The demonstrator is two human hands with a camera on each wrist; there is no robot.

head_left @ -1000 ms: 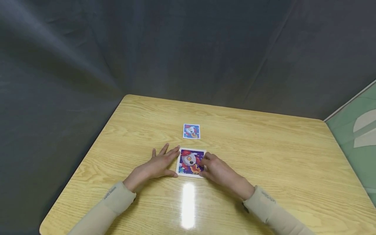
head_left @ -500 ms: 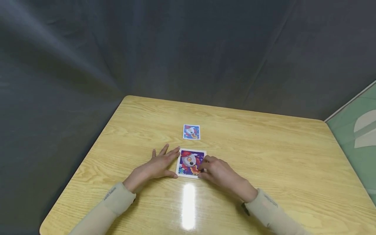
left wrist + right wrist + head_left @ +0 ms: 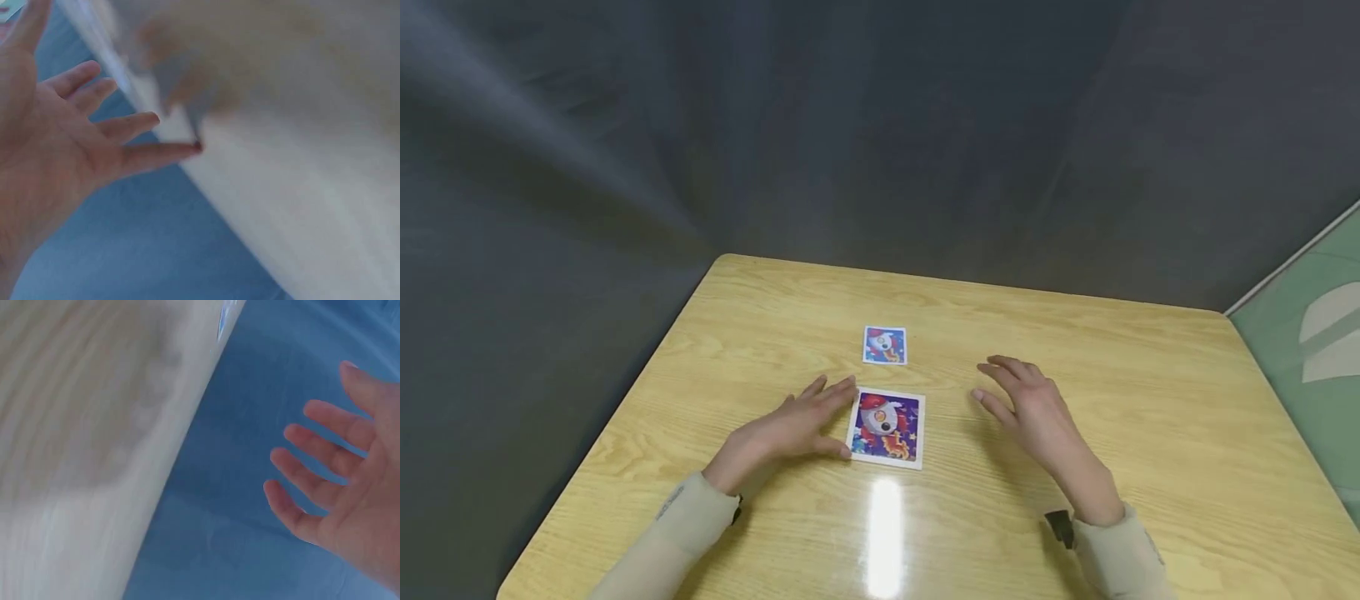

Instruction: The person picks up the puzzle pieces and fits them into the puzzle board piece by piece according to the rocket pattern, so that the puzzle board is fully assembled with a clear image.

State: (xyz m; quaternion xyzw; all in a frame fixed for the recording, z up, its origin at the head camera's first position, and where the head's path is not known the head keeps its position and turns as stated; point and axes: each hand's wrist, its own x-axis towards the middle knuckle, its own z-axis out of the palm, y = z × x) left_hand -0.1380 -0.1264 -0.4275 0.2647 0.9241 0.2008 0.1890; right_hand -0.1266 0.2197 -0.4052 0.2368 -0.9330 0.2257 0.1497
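Note:
A square picture puzzle (image 3: 887,427) in a white frame lies flat on the table, showing a grey round-headed character with red on a purple ground. My left hand (image 3: 797,429) touches its left edge, fingers spread, with thumb at the lower corner and index finger at the upper one. To the right of the puzzle my right hand (image 3: 1037,412) is raised over the table, fingers relaxed and nothing in them. In the right wrist view the right hand (image 3: 350,481) shows a bare palm. Beyond the puzzle lies a smaller card (image 3: 885,345) with a similar picture on blue.
The wood-grain table (image 3: 760,317) has a dark curtain (image 3: 880,133) behind it and on its left. A green panel (image 3: 1330,333) stands along the right side. A bright light reflection lies in front of the puzzle.
My right hand has let go of the puzzle's right edge, lifted and moved away to the right, uncovering that side. My left hand stays at the left edge.

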